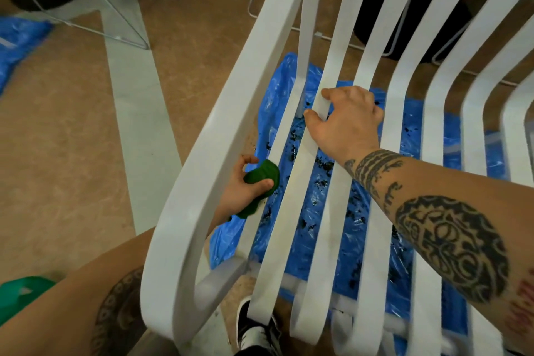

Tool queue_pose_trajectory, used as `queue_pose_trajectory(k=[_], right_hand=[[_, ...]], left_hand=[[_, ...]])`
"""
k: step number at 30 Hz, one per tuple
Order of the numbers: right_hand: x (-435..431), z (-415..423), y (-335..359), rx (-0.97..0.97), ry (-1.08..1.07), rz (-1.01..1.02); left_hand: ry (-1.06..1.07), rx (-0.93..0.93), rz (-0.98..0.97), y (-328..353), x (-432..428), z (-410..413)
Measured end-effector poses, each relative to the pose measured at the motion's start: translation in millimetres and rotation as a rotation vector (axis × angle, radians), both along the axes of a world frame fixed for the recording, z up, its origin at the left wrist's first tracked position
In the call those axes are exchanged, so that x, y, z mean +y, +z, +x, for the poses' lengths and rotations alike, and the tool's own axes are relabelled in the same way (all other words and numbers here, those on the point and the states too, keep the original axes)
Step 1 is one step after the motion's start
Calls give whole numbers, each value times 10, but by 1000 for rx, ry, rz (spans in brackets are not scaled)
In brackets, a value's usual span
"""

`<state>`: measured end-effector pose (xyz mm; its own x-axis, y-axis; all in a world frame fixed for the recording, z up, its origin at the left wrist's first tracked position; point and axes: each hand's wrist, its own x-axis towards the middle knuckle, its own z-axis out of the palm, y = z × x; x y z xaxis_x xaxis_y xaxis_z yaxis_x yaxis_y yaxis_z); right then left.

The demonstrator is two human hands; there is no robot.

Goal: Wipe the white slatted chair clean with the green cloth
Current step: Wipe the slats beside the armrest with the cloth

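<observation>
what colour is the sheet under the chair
Blue, flecked with dark bits; the sheet shows through the chair slats in the head view.

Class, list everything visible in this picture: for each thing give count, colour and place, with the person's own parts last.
white slatted plastic chair: one, white, fills centre and right.
crumpled green cloth: one, dark green, between the chair's armrest and first slat.
blue plastic sheet: one, blue with dark specks, on floor under the chair.
second blue plastic sheet: one, blue, far left edge.
thin metal wire frames: at least two, silver, floor at top.
green object: one, green, lower left corner; kind unclear.
floor: one, brown with pale grey stripes, all around.
black-and-white shoe: one, bottom edge, under the chair's front.
left hand: one, grips the green cloth.
right hand: one, grips a chair slat, centre.
</observation>
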<state>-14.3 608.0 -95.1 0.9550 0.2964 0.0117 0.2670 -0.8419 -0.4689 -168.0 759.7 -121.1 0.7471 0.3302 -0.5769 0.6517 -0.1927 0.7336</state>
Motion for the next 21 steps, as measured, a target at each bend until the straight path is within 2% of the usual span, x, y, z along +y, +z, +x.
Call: queue_pose_trajectory(k=[5, 14, 17, 21], right_hand=[[-1, -5, 10, 11, -2, -1], [-5, -34, 27, 35, 0, -24], [-35, -72, 7, 46, 1, -17], [-28, -104, 26, 53, 16, 14]], left_hand=[[-106, 214, 31, -31, 63, -157], [-274, 426, -17, -94, 137, -438], [-317, 466, -68, -112, 146, -536], [-407, 410, -123, -94, 220, -552]])
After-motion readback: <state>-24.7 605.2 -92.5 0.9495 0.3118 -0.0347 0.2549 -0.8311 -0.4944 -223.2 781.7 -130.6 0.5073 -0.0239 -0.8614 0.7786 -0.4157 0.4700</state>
